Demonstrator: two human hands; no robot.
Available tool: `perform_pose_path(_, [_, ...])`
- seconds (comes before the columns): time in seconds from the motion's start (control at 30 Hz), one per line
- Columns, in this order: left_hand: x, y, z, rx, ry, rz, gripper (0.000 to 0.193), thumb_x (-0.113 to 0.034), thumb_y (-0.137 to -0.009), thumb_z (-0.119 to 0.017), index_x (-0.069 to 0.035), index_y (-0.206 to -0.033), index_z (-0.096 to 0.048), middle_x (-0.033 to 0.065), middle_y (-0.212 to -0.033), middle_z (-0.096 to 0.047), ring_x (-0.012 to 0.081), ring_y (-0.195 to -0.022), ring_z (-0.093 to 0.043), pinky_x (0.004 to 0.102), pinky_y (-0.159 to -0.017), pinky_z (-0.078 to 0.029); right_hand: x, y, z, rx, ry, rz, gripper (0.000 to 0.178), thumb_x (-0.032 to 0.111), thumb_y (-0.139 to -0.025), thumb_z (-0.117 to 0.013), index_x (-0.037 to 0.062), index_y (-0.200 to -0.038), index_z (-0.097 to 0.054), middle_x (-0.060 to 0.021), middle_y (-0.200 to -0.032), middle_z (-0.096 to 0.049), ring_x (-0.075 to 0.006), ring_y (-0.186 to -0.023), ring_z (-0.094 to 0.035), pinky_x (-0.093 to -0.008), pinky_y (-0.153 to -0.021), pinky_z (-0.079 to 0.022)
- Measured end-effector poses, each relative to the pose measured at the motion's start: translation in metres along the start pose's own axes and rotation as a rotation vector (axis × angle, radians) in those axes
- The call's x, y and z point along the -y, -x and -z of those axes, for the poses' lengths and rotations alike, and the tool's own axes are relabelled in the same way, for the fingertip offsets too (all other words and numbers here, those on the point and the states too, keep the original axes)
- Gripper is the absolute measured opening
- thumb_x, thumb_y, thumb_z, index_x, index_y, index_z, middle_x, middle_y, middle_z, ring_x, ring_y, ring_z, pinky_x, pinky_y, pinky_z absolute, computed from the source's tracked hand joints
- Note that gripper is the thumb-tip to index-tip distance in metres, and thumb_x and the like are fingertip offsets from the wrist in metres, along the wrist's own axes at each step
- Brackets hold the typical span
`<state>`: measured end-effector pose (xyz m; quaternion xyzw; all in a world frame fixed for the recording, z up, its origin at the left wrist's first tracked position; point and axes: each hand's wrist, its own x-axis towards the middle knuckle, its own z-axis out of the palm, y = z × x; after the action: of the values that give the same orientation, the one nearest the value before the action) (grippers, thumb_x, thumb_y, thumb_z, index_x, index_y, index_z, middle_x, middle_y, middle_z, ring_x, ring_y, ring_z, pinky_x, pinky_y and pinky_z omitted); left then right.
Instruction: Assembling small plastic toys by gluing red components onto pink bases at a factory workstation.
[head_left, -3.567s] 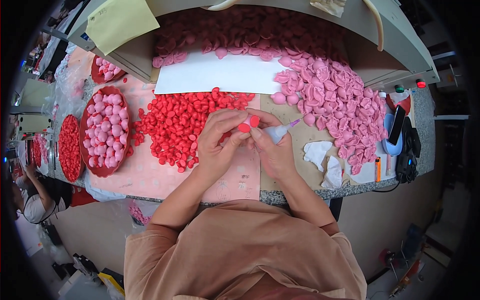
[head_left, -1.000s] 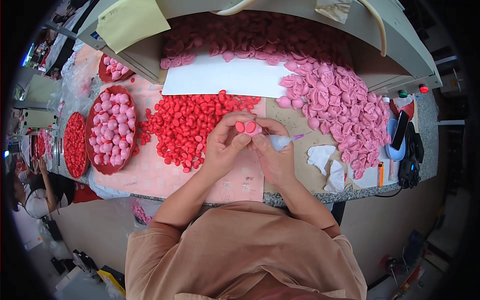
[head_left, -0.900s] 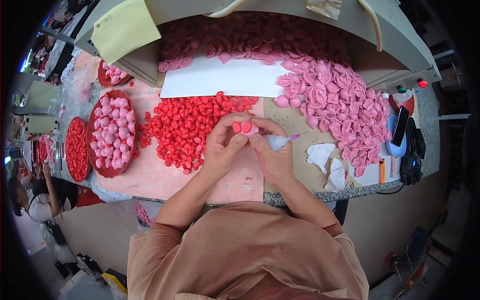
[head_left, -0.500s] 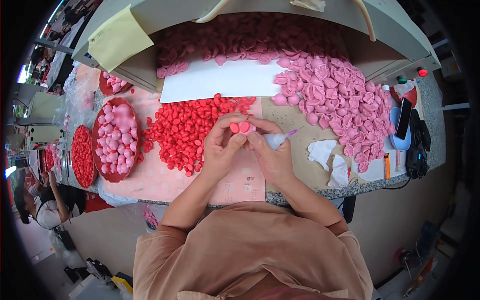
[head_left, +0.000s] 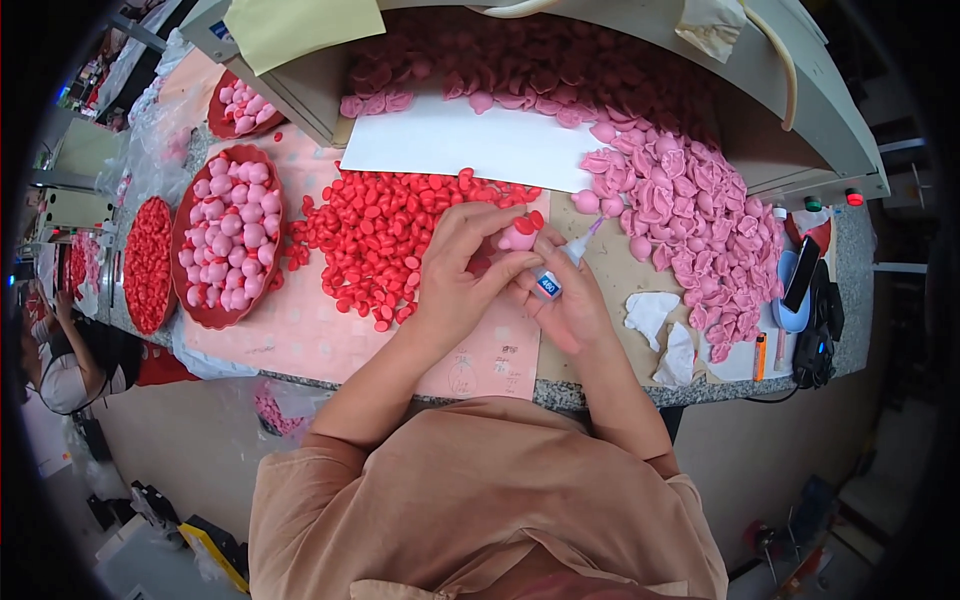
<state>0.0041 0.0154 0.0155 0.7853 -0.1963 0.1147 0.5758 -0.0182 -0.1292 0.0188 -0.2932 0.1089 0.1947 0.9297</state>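
my left hand (head_left: 462,262) pinches small pink rubbery piece with red bit (head_left: 519,235), lifted off bench (head_left: 640,385) for nozzle | right hand (head_left: 566,302) grips small glue tube (head_left: 558,276), tip aimed at it | loose red bits pile (head_left: 395,235) close for grabbing

A speckled grey worktop (head_left: 850,290) runs across the middle of the frame, with a pale green shelf (head_left: 800,110) overhanging its far side at the upper right. Below it, plain beige floor (head_left: 170,440) fills the lower left, where a yellow box (head_left: 215,545) stands.

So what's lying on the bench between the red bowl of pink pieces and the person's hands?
In the head view, a heap of small red pieces lies between the bowl and the hands.
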Motion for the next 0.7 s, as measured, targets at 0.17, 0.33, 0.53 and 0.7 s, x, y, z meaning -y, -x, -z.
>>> perform_pose_path(0.17, [-0.004,-0.002,-0.001,0.051,0.176,0.122,0.034,-0.008,-0.08,-0.065,-0.007,-0.113,-0.061,0.01,-0.107,-0.055,0.0206,-0.1,-0.053,0.0278,-0.083,-0.044,-0.001,0.0,0.0,-0.018,0.045,0.111,0.039,0.015,-0.091,-0.054,0.0041,-0.127,-0.045,-0.0032,-0.09,-0.057,-0.0092,-0.068,-0.052,-0.0241,-0.063,-0.045])
perform_pose_path(0.33, [-0.003,-0.006,0.008,0.152,0.472,0.278,0.029,-0.007,-0.089,-0.056,-0.003,-0.117,-0.058,0.0089,-0.116,-0.052,0.0141,-0.104,-0.052,0.0262,-0.083,-0.047,0.002,-0.001,0.005,-0.033,0.344,0.274,0.039,0.015,-0.089,-0.055,0.0036,-0.125,-0.047,-0.0033,-0.093,-0.057,-0.0066,-0.064,-0.047,-0.022,-0.058,-0.039])
perform_pose_path(0.53, [0.008,-0.012,0.015,0.238,0.821,0.61,0.023,-0.008,-0.09,-0.054,0.001,-0.11,-0.057,0.0093,-0.113,-0.056,0.0172,-0.092,-0.06,0.0312,-0.077,-0.055,0.012,0.001,0.007,-0.005,0.488,0.206,0.036,0.013,-0.088,-0.055,0.0014,-0.122,-0.049,-0.0028,-0.085,-0.057,-0.0068,-0.064,-0.048,-0.0205,-0.057,-0.038])
perform_pose_path(0.7, [0.003,-0.023,0.022,0.393,0.762,0.758,0.02,-0.006,-0.088,-0.056,0.0,-0.106,-0.055,0.0088,-0.099,-0.061,0.0182,-0.084,-0.063,0.0337,-0.076,-0.056,0.019,0.004,0.012,-0.027,0.598,0.179,0.031,0.013,-0.089,-0.056,-0.0002,-0.117,-0.052,-0.0027,-0.086,-0.059,-0.0068,-0.068,-0.051,-0.0199,-0.058,-0.039])
